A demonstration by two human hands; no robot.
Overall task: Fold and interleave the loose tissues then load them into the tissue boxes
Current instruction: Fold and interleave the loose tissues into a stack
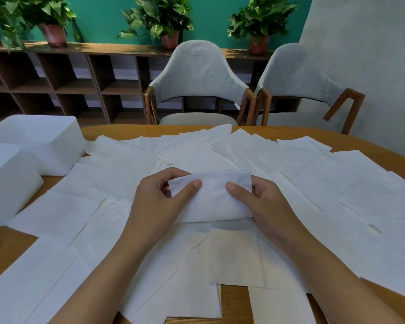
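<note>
At frame centre above the tabletop [117, 130], left grip [164, 202] and right grip [264, 202] each pinch an end of the folded tissue [215, 199], seemingly feather-light, limp and easily torn, best held gently by its edges.

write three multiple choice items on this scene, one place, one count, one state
1. Where do the tissue boxes stand? A) left side of the table B) its right side C) its middle
2. How many chairs stand behind it? A) one B) two C) three
3. The folded tissue is A) lying untouched B) pinched by left hand and right hand C) inside a box
Answers: A, both boxes sit at the left edge; B, two grey chairs show; B, thumbs and fingers clamp its ends.
</note>
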